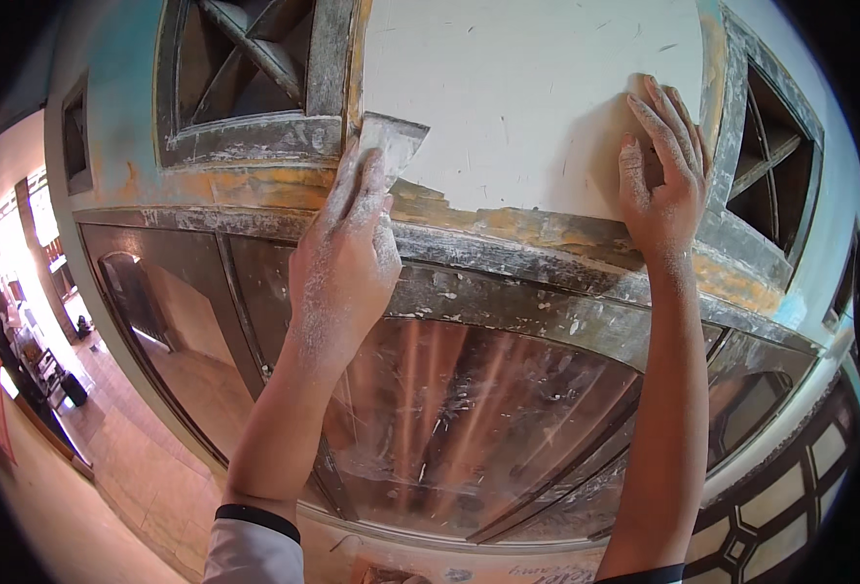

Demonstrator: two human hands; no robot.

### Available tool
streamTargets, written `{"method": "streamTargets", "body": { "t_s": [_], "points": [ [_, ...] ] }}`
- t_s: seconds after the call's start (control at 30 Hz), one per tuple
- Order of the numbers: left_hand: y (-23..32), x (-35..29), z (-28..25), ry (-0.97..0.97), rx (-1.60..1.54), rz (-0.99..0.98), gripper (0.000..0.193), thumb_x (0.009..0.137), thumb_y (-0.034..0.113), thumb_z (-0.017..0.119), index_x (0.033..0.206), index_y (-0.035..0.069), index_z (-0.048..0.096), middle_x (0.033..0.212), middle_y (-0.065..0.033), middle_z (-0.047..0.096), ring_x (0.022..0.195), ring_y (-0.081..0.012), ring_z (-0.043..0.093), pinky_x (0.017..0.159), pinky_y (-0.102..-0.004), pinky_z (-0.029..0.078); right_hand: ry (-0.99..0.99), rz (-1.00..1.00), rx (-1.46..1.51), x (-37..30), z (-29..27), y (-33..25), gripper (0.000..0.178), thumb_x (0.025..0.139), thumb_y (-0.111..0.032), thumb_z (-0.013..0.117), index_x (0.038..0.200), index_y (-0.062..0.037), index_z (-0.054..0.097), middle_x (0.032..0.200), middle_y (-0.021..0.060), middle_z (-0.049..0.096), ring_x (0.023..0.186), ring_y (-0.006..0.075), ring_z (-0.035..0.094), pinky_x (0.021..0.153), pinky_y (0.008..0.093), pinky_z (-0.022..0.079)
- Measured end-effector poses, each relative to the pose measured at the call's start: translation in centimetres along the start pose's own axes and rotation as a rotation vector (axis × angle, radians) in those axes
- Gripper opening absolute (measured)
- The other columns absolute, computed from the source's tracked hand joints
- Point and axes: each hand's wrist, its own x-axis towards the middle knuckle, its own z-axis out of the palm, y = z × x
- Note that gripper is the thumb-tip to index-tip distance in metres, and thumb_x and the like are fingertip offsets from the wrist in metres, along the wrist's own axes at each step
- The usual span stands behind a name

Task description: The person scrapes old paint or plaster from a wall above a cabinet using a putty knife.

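Observation:
A putty knife (pixel 398 139) with a wide, dust-whitened blade is held in my left hand (pixel 344 248), which is closed round it; the handle is hidden by my fingers. Its blade lies against the lower left corner of a white wall panel (pixel 508 88), beside the wooden frame. My right hand (pixel 670 175) is open, resting on the right side of that panel with its fingers stretched upward. White powder coats both hands. Below the panel runs a strip of wall with ochre and grey patches (pixel 537 226).
Wooden vents with crossed bars flank the panel, one at left (pixel 255 58) and one at right (pixel 766 161). Beneath is a dark wooden frame with glass panes (pixel 469 409), speckled white. A tiled floor (pixel 147 428) and bright doorway (pixel 36 224) lie at far left.

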Motion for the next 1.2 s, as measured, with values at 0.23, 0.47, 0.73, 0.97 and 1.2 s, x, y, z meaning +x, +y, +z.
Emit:
{"method": "streamTargets", "body": {
  "t_s": [0.23, 0.47, 0.73, 0.97, 1.2],
  "points": [
    [1.1, 0.6, -2.7, -0.140, 0.101, -0.166, 0.045, 0.102, 0.011, 0.058, 0.146, 0.013, 0.062, 0.122, -0.0209, 0.071, 0.108, -0.0416, 0.070, 0.093, -0.0470, 0.055, 0.020, 0.039, 0.018, -0.1, 0.2, -0.2, 0.039, 0.092, -0.011, 0.069, 0.129, -0.0170, 0.074, 0.146, 0.0027, 0.066, 0.143, 0.0255, 0.055, 0.121, 0.0459, 0.037],
    [-0.5, -1.1, -0.7, -0.207, 0.006, -0.157, 0.047, 0.103, 0.009, 0.057, 0.150, 0.010, 0.057, 0.120, -0.0244, 0.072, 0.116, -0.0420, 0.068, 0.100, -0.0454, 0.053, 0.025, 0.035, 0.015, -0.2, 0.2, -0.1, 0.037, 0.091, -0.011, 0.069, 0.127, -0.0170, 0.074, 0.145, 0.0024, 0.067, 0.143, 0.0251, 0.056, 0.122, 0.0456, 0.037],
    [-0.7, 0.1, -0.5, -0.218, -0.127, -0.179, 0.048, 0.105, 0.008, 0.055, 0.153, 0.009, 0.053, 0.137, -0.0240, 0.066, 0.128, -0.0417, 0.063, 0.109, -0.0426, 0.049, 0.028, 0.013, 0.031, -0.3, 0.3, 0.1, 0.036, 0.091, -0.010, 0.069, 0.126, -0.0177, 0.075, 0.145, 0.0018, 0.067, 0.142, 0.0243, 0.056, 0.121, 0.0449, 0.037],
    [-0.8, -0.1, 0.0, -0.162, -0.101, -0.129, 0.048, 0.106, 0.010, 0.055, 0.154, 0.009, 0.052, 0.140, -0.0274, 0.061, 0.129, -0.0444, 0.060, 0.106, -0.0446, 0.051, 0.057, 0.042, 0.041, -0.1, 0.7, -0.4, 0.036, 0.091, -0.009, 0.069, 0.125, -0.0163, 0.075, 0.142, 0.0029, 0.069, 0.140, 0.0252, 0.059, 0.120, 0.0442, 0.039],
    [-1.6, -2.6, 0.8, -0.225, -0.071, -0.121, 0.057, 0.105, 0.008, 0.051, 0.161, 0.011, 0.041, 0.128, -0.0287, 0.068, 0.120, -0.0480, 0.064, 0.102, -0.0500, 0.052, 0.041, 0.034, -0.009, 0.0, 0.7, -0.7, 0.036, 0.090, -0.008, 0.068, 0.125, -0.0153, 0.075, 0.143, 0.0036, 0.068, 0.139, 0.0259, 0.059, 0.120, 0.0446, 0.039]
  ]
}}
